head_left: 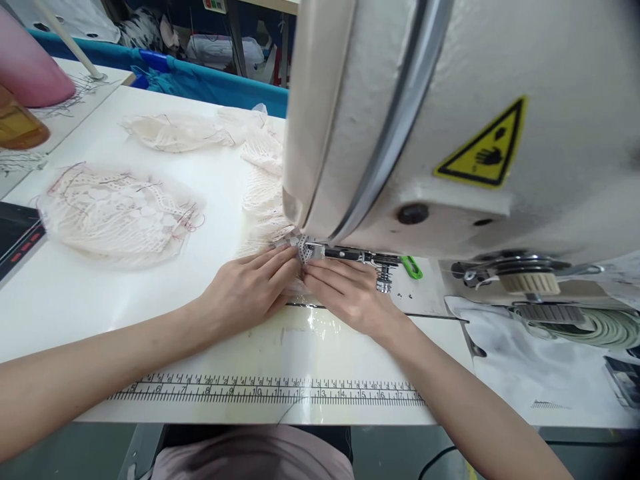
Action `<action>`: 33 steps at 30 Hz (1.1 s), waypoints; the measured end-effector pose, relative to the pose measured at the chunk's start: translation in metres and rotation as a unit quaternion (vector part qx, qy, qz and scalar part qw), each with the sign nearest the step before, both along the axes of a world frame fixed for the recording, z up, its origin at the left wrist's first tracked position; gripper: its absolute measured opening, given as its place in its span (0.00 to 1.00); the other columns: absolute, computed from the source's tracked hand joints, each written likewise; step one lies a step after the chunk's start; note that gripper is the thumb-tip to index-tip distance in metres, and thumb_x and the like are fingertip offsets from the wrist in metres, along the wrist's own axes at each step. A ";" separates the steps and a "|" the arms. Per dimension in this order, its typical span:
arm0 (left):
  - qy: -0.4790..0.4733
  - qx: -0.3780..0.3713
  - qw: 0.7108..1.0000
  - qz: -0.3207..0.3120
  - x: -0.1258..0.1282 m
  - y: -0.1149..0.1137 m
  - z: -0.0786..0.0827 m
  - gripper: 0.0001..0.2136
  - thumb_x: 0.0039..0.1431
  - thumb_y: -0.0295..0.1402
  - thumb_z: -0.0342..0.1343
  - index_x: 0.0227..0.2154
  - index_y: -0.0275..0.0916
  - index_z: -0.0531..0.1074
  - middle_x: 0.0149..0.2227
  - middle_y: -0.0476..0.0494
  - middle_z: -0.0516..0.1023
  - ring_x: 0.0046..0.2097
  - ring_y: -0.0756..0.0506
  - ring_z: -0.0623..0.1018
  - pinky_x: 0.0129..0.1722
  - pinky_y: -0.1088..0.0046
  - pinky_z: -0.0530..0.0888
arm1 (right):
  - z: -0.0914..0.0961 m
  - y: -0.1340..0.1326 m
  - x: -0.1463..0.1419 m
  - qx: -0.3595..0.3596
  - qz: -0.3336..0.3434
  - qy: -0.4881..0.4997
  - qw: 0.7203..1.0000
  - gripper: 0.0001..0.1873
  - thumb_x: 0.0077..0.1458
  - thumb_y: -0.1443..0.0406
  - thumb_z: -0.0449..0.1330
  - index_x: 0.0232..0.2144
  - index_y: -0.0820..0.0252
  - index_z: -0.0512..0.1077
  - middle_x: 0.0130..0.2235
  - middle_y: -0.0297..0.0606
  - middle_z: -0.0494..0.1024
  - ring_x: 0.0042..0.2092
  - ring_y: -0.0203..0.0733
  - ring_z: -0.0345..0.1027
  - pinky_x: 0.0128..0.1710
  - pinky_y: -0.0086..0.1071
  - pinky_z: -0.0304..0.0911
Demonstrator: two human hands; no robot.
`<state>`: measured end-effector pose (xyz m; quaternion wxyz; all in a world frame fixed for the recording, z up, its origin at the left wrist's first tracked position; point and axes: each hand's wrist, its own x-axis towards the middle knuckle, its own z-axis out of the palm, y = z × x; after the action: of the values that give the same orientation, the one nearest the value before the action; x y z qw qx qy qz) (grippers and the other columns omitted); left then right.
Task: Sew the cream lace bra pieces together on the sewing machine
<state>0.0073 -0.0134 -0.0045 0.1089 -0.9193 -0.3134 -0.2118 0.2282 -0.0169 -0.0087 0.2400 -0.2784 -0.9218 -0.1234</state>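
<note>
A piece of cream lace fabric (263,200) runs under the head of a sewing machine (320,133). My left hand (250,287) is closed on the lace just left of the presser foot (313,248), fingers pressed together. From the right, my right hand (353,290) holds the near edge of the same lace, its fingertips almost meeting the left ones. A black and metal attachment (345,253) sits just beyond the right fingers. The needle point is too small to make out, and the hands cover part of the lace.
Left on the table lies a gathered lace piece (120,213) with loose red threads. A black panel (20,233) and a pink thread cone (37,60) are farther left. A ruler strip (270,392) lines the front edge. White cloth (515,360) and a green clip (411,267) lie right.
</note>
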 end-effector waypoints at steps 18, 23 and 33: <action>0.012 0.004 1.000 -0.005 0.002 0.002 -0.005 0.16 0.63 0.30 0.51 0.51 0.31 0.73 0.54 0.37 0.76 0.54 0.38 0.76 0.48 0.64 0.78 | 0.003 0.001 0.010 -0.070 -0.061 0.006 0.996 0.12 0.60 0.71 0.57 0.44 0.56 0.75 0.47 0.34 0.80 0.47 0.38 0.74 0.43 0.31 0.70; 0.004 0.004 1.000 -0.008 0.003 0.002 -0.003 0.16 0.64 0.31 0.50 0.51 0.32 0.73 0.54 0.38 0.76 0.55 0.38 0.76 0.48 0.64 0.79 | 0.004 0.001 0.011 -0.076 -0.084 0.022 0.993 0.13 0.61 0.70 0.57 0.45 0.52 0.75 0.48 0.33 0.79 0.43 0.36 0.74 0.41 0.30 0.67; -0.007 0.009 0.996 -0.092 0.003 0.005 -0.003 0.12 0.67 0.24 0.46 0.47 0.30 0.74 0.53 0.42 0.77 0.53 0.45 0.78 0.54 0.67 0.76 | 0.002 0.001 0.014 -0.122 -0.110 0.019 0.986 0.15 0.62 0.68 0.57 0.49 0.54 0.74 0.46 0.37 0.80 0.39 0.38 0.75 0.36 0.31 0.70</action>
<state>0.0100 -0.0086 -0.0071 0.0946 -0.9417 -0.2262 -0.2305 0.2426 -0.0162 -0.0070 0.2068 -0.4077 -0.8888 -0.0309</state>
